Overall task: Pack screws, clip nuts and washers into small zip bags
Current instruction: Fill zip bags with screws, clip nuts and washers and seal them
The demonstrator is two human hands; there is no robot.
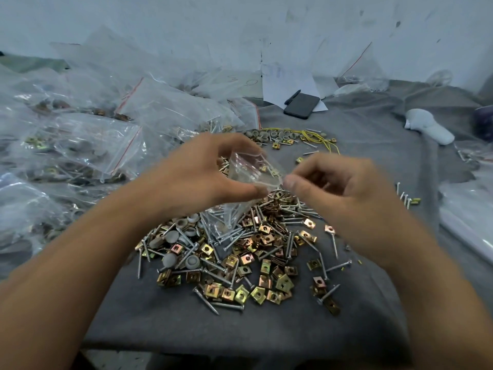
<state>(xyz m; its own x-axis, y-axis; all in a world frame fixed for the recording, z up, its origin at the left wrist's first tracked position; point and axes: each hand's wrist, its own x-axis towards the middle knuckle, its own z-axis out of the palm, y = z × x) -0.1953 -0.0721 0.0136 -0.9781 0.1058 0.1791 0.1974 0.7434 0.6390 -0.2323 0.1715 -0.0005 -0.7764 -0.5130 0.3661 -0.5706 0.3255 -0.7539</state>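
Zip bag (250,180), 1 small clear pouch, hung above the heap of screws (229,236), clip nuts (266,279) and washers (184,236). Left hand (202,172) pinched its mouth between thumb and curled fingers; right hand (338,188) pinched the opposite edge. Thin and slippery, it likely needed holding at the rim. Loose parts ran past counting; about 6 grey washers showed. Filled bags (88,140) lay left.

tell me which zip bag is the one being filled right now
The small clear zip bag held up between both hands: left hand grips its mouth, right hand pinches the edge. It hangs over the loose screws, while the other bags lie piled at left.
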